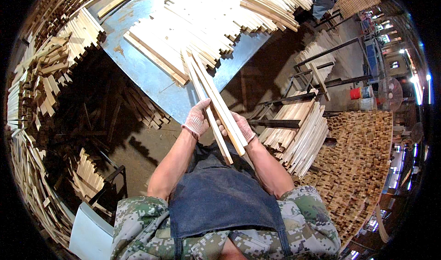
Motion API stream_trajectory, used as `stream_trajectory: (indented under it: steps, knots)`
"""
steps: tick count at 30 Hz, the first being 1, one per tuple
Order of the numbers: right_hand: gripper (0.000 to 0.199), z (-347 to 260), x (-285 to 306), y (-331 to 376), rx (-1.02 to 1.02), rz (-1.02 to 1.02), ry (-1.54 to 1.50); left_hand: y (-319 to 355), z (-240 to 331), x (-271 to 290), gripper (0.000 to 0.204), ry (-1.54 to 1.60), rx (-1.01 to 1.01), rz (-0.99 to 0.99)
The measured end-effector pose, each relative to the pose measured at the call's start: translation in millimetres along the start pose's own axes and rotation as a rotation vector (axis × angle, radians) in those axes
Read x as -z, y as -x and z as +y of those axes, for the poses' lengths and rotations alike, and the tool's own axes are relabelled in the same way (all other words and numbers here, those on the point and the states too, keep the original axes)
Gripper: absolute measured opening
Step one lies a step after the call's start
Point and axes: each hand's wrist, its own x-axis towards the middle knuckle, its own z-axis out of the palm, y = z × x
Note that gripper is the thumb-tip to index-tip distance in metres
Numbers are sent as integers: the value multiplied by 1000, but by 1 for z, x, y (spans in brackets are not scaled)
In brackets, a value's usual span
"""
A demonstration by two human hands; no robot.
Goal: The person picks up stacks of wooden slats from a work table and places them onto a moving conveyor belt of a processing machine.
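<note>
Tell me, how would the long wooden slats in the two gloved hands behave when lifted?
The wooden slats look straight and thin, so probably stiff and light. Their flat faces should not roll, but may slide apart, since the left hand and right hand grip only the near ends.

One head-worn fisheye view looks steeply down from above the person's chest, close over both hands (220, 124), facing forward across the worktop (151, 78); straight edges bow toward its dark round rim.
</note>
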Motion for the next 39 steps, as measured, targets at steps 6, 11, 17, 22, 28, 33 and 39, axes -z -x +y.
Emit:
stream_trajectory:
  steps: [6,11,17,22,28,33,39]
  knots:
    - [39,11,-14,-10,95,341,569,-9,-12,8,25,-206,-89,71]
    - [35,24,-5,2,94,231,539,-16,-16,18,28,-212,-89,59]
    - [27,26,27,8,422,94,974,1,-16,15,27,-164,-67,36]
    - [31,22,53,14,796,-78,1369,11,-19,9,30,-129,-97,21]
    - [32,-1,19,71,568,82,1018,11,-28,10,33,-85,-74,-118]
    - [37,4,52,87,654,126,1051,22,-48,-20,37,-108,-31,-186]
    - [38,8,71,119,621,217,1174,10,-89,-36,38,-117,52,-231]
